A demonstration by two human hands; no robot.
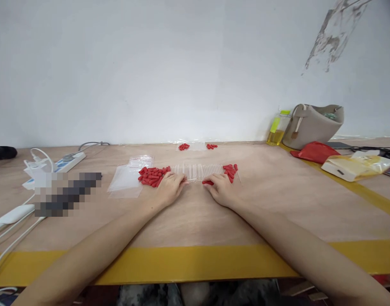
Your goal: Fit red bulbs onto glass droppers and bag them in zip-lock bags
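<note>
since both forearms reach in over the tbl (277, 191), i can see the two hands face to face at the near side of a row of clear tubes (196, 172), side by side w/ their long way pointing to the wall. the right hand (223, 190) has thumb & fingers nearly closed, w/ a red piece (208, 182) looking pinched at the tips, just by the tubes' near ends. the left hand (172, 187) is half curled, palm down, fingertips by the row's left part; can't tell from here if it's got hold of anything, b/c the fingers hide it.

more red stuff lies close: a big heap (152, 175) just beyond the left hand, & a smaller heap (230, 171) beyond the right, at the row's other end. clear bags (126, 180) lie flat left of the big heap. further off, by the wall, a clear sheet or bag (197, 146) has a few red pcs at each end.

step in hand, i'd say: handling one red pc at the tubes' near ends, w/ the row prob. kept in line. whether that pc touches a tube, can't tell. next move calls for a light fingertip pinch, the pc lined up w/ a single tube end, & a steady left hand, b/c loose tubes that close together could roll or skew if nudged.
</note>
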